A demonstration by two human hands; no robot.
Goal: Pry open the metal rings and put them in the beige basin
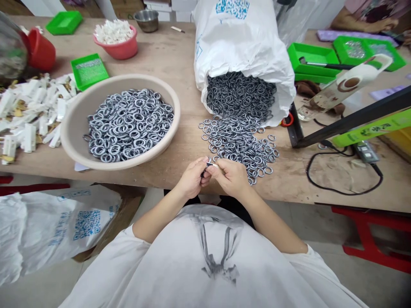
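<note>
At the table's front edge, my left hand (193,179) and my right hand (233,176) meet with their fingers closed. A small dark object (209,164) shows between the fingertips, held by my left hand; its kind is unclear. A pale bit shows at the right fingertips, mostly covered, so I cannot tell what my right hand grips. Just beyond my right hand lies a loose heap of grey metal-looking rings (244,141). The heap spills from a white sack (239,42) lying open toward me. More rings (131,124) fill part of a beige basin (173,96) to the left.
White plastic pieces (35,102) lie at the far left, near a green tray (90,72). A red bowl (123,49) of white parts stands behind. On the right are a black metal frame (349,119), a bottle (330,94) and a black cable (340,191). Another person's arm (359,23) rests beyond.
</note>
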